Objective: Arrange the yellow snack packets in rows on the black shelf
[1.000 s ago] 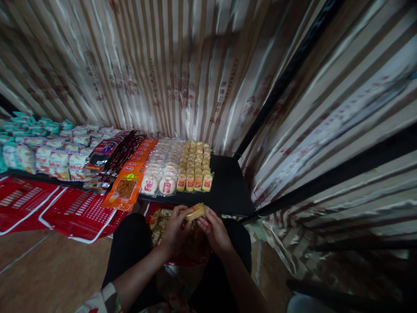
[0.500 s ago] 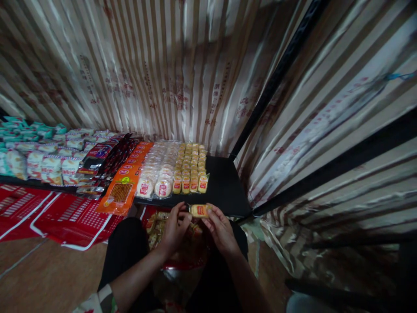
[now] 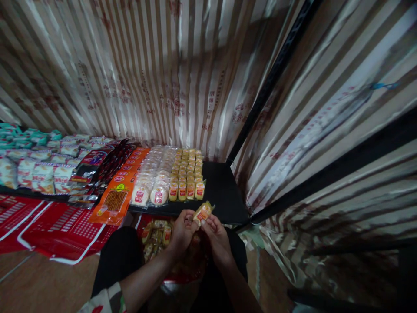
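Left hand (image 3: 182,230) and right hand (image 3: 217,238) both pinched one small yellow rect. film-wrapped packet (image 3: 202,211) w/ red label, tilted, far end up to R. Packet was nr. front edge of flat black shelf (image 3: 224,187). Red plastic basket (image 3: 187,276) below hands, btwn. knees, held sim. yellow packets (image 3: 158,237). Shelf bore neat yellow-packet rows (image 3: 186,174), beside round white film-wrapped pkts. (image 3: 158,195) & flat orange bag (image 3: 114,200).

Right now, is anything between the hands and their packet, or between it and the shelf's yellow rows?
Nothing visible: left hand and right hand hold the packet; nothing shows between it and the yellow rows.
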`<state>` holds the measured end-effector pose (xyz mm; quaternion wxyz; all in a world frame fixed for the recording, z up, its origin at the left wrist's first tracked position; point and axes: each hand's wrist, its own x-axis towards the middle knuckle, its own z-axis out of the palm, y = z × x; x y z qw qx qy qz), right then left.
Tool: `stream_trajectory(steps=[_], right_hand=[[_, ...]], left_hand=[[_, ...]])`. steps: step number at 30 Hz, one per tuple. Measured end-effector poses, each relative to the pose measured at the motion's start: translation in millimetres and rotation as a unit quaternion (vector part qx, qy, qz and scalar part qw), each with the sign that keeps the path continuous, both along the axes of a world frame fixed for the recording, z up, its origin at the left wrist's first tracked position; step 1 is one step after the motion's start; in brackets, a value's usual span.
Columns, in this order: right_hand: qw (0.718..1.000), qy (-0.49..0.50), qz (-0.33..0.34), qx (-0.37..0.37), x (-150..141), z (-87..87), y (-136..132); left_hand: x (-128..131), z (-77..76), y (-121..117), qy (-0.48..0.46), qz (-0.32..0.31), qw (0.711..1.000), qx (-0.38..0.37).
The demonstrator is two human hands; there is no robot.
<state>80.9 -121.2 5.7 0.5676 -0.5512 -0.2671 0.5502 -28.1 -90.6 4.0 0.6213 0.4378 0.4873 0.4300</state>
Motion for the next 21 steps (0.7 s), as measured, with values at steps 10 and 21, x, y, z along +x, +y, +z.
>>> stream_trajectory(steps=[10, 21], right_hand=[[0.995, -0.052, -0.08, 0.026, 38.8, -7.4, 36.2], [0.971, -0.185, -0.132, 0.077, 94.5, -7.1, 148.4]], left_hand=[[6.6, 6.5, 10.3, 0.239, -0.029, 0.944, 0.227], [71.7, 67.6, 119.9, 0.456, -0.24, 0.741, 0.43]])
